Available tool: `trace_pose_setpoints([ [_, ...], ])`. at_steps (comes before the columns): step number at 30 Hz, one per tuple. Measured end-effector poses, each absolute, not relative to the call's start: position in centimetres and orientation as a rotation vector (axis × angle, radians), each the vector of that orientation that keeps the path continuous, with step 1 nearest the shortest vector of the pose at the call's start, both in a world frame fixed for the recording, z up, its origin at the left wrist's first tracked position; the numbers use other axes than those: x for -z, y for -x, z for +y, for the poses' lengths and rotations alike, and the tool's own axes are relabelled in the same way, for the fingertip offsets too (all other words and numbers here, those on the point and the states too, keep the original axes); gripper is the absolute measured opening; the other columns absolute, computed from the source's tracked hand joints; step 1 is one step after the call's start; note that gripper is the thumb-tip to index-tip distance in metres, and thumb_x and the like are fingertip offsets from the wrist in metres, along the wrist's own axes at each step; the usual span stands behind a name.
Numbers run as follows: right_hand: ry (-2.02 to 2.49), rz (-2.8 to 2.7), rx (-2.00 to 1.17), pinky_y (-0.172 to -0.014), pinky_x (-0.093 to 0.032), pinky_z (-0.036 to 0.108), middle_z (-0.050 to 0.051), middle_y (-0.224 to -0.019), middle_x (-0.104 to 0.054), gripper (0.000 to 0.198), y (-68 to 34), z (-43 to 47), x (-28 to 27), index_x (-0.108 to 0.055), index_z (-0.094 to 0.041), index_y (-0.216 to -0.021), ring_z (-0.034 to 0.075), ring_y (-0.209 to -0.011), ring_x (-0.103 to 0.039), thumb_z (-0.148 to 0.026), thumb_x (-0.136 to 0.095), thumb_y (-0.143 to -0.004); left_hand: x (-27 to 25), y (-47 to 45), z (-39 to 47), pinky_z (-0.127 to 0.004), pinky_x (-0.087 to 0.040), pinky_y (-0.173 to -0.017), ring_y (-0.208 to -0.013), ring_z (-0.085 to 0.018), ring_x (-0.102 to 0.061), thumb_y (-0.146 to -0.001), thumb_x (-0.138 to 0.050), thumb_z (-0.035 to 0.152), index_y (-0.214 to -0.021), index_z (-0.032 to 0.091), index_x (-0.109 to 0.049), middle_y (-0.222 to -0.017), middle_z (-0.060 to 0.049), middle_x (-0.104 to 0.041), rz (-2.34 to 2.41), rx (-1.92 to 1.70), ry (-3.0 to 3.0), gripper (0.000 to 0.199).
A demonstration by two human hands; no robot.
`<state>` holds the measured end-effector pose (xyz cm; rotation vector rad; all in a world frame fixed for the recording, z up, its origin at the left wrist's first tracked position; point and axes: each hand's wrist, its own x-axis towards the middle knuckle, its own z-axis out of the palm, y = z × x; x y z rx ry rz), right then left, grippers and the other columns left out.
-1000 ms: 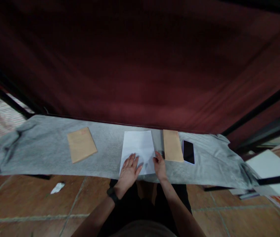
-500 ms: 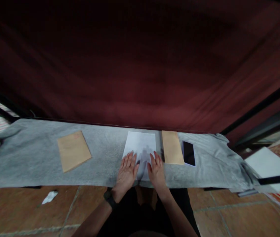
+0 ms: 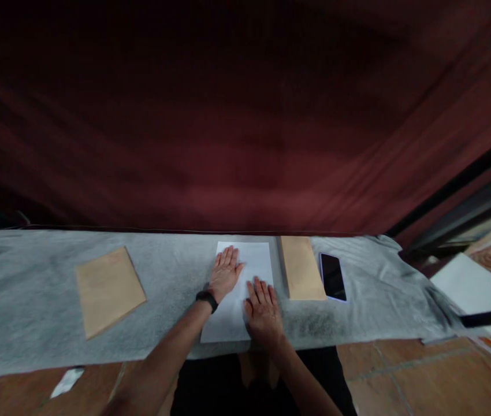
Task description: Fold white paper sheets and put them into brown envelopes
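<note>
A sheet of white paper (image 3: 228,323) lies on the grey cloth in front of me. My left hand (image 3: 224,273), with a dark watch at the wrist, rests flat on the paper's upper left part, fingers stretched out. Lower down on its right side, my right hand (image 3: 263,312) also lies flat with fingers extended. Neither hand grips anything. To the right of the paper is a stack of brown envelopes (image 3: 301,268), with a phone (image 3: 333,277) beside it. Another brown envelope (image 3: 109,292) lies apart at the left.
Grey cloth (image 3: 171,271) covers the narrow table. A dark red curtain (image 3: 245,173) hangs behind it. On the tiled floor at the left is a white scrap (image 3: 67,382). At the far right a white board (image 3: 473,286) sits near a dark bar.
My left hand has slid up the paper, away from me. My right hand stays lower and has shifted slightly left. The camera view has turned a little.
</note>
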<state>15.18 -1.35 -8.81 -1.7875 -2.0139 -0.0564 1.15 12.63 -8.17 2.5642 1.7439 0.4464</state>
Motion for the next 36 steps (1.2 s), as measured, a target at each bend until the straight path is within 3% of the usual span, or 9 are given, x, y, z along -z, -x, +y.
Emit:
trace_pose_setpoints([
  [7, 1.824, -2.013, 0.033, -0.119, -0.028, 0.048, 0.009, -0.156, -0.041, 0.053, -15.1, -1.2, 8.8, -0.042, -0.022, -0.151, 0.028, -0.143, -0.040, -0.030, -0.047, -0.099, 8.2, -0.6, 13.6, -0.049, -0.020, -0.122, -0.150, -0.029, -0.027, -0.101, -0.026, 0.038, -0.150, 0.002, -0.037, -0.157, -0.020, -0.036, 1.927, -0.473, -2.419, 0.062],
  [13, 1.797, -2.013, 0.031, -0.119, -0.026, 0.048, 0.010, -0.155, -0.043, 0.052, -15.2, -1.2, 9.2, -0.045, -0.020, -0.149, 0.029, -0.143, -0.040, -0.033, -0.046, -0.099, 8.7, -3.5, 11.3, -0.042, -0.023, -0.123, -0.149, -0.023, -0.029, -0.102, -0.027, 0.039, -0.150, 0.015, -0.042, -0.158, -0.009, -0.039, 1.388, -0.443, -2.672, 0.055],
  [22, 1.811, -2.020, 0.029, -0.119, -0.026, 0.047, 0.011, -0.156, -0.042, 0.053, -15.1, -1.4, 8.6, -0.043, -0.019, -0.151, 0.028, -0.143, -0.039, -0.035, -0.046, -0.100, 7.1, -1.9, 15.3, -0.042, -0.023, -0.122, -0.147, -0.023, -0.033, -0.102, -0.024, 0.034, -0.149, 0.010, -0.042, -0.156, -0.013, -0.042, 1.643, -0.387, -2.561, 0.055],
  [25, 1.810, -2.013, 0.048, -0.119, -0.027, 0.047, 0.011, -0.156, -0.042, 0.051, -15.1, -1.4, 8.9, -0.043, -0.020, -0.150, 0.028, -0.143, -0.040, -0.033, -0.046, -0.100, 7.6, -0.2, 12.4, -0.043, -0.024, -0.122, -0.147, -0.025, -0.033, -0.103, -0.022, 0.036, -0.148, 0.006, -0.042, -0.156, -0.016, -0.041, 1.713, -0.370, -2.535, 0.058],
  [31, 1.771, -2.035, 0.080, -0.117, -0.030, 0.048, 0.011, -0.155, -0.042, 0.050, -15.4, -1.3, 9.0, -0.046, -0.019, -0.148, 0.029, -0.143, -0.040, -0.033, -0.048, -0.100, 9.0, 3.0, 2.2, -0.048, -0.027, -0.120, -0.148, -0.025, -0.032, -0.103, -0.030, 0.047, -0.151, 0.022, -0.041, -0.158, -0.007, -0.040, 1.392, -0.401, -2.780, 0.055],
  [36, 1.670, -2.128, 0.094, -0.118, -0.032, 0.047, 0.009, -0.154, -0.045, 0.048, -16.5, -3.3, 8.9, -0.047, -0.020, -0.147, 0.026, -0.141, -0.044, -0.031, -0.046, -0.101, 7.8, 4.4, -2.0, -0.050, -0.022, -0.121, -0.147, -0.026, -0.033, -0.099, -0.039, 0.054, -0.151, 0.026, -0.040, -0.157, -0.008, -0.041, 1.309, -0.475, -2.892, 0.059],
])
